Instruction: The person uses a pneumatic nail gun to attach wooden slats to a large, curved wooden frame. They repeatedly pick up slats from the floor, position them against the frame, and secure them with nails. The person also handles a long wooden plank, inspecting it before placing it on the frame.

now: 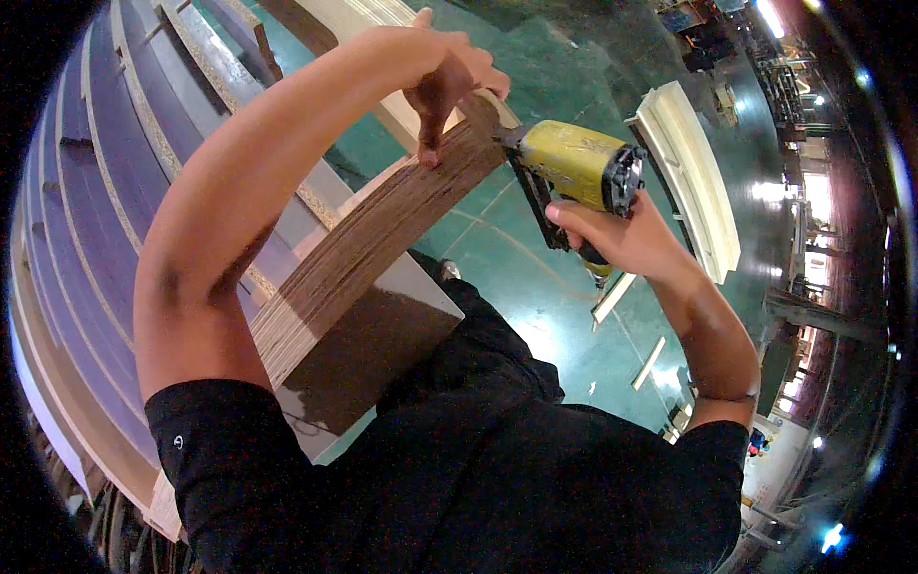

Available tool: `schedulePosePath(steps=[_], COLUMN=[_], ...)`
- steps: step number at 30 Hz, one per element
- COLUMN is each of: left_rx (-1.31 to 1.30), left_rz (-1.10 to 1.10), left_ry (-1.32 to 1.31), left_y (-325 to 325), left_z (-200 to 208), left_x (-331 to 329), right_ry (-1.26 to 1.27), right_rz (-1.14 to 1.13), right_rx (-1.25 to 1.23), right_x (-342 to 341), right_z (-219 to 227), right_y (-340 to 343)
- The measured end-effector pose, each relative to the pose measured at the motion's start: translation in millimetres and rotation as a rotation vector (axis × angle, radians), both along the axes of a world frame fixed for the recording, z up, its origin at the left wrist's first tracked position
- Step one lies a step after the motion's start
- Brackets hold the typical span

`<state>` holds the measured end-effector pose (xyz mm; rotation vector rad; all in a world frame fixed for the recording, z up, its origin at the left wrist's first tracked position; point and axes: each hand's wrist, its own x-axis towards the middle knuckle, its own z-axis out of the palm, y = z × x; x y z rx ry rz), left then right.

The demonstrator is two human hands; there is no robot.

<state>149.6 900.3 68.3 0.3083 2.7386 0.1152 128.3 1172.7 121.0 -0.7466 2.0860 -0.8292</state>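
Note:
My right hand (pixel 622 234) is wrapped round the handle of a yellow and black nail gun (pixel 574 158). The gun's nose meets the end of a brown, layered-looking wooden board (pixel 382 220), near its far corner. With my left hand (pixel 449 81), I grip that same end of the board, the thumb pressed on its brown face and the other fingers over the far edge. A pale wooden piece (pixel 397 110) runs up to the board at the corner; my left hand hides part of the joint.
Purple-grey panels with chipboard edges (pixel 124 172) stand in rows at the left. Below the board lies a flat panel (pixel 382 325), partly in shadow. A long pale frame (pixel 693 182) rests on the green floor (pixel 507 258) at right, with loose wood strips (pixel 648 364) nearer.

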Motion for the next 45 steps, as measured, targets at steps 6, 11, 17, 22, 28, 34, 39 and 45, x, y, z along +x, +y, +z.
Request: schedulePosePath(steps=[6,11,17,22,28,34,39,45], left_rx=[0.025,0.063,0.167,0.245,0.155,0.129,0.184,0.092], left_rz=[-0.029,-0.046,-0.076,-0.106,-0.136,-0.076,-0.094,-0.152], left_ry=[0.033,0.058,0.126,0.109,0.155,-0.004,0.066,0.140], left_y=[-4,-14,-20,-24,-17,-14,-22,-21], left_z=[-10,-31,-46,-47,-12,-13,-19,-27], left_x=[-3,-10,-10,-11,17,-2,0,-1], right_ry=[-0.032,-0.001,-0.038,-0.048,-0.056,-0.020,-0.051,-0.035], right_rz=[0.070,0.072,0.042,0.038,0.048,0.049,0.003,0.053], right_rx=[0.053,0.005,0.062,0.139,0.149,0.130,0.144,0.130], right_x=[-7,-20,-16,-17,-18,-21,-13,-18], right_z=[-6,-19,-11,-12,-10,-16,-13,-17], right_y=[-22,-33,-44,-46,-52,-45,-48,-35])
